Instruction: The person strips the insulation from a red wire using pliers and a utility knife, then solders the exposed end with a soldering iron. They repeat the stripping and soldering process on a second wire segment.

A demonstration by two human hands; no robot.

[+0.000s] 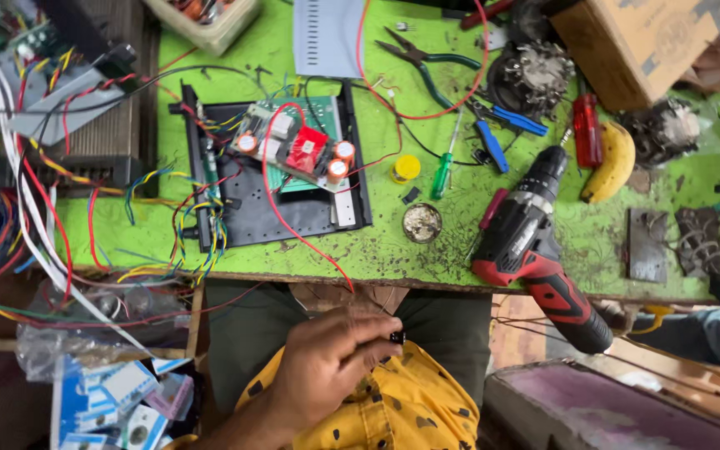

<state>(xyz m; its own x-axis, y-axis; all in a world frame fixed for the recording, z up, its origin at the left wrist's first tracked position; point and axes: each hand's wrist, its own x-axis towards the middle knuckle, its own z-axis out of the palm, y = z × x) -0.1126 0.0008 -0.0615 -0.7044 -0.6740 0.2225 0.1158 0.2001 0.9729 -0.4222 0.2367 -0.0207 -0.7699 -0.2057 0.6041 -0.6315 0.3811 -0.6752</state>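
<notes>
Below the green workbench, one hand pinches a small black part.

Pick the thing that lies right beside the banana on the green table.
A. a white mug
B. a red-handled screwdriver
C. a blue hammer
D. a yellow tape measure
B: the red-handled screwdriver lies just left of the banana on the green table, near the red and black drill.
</notes>
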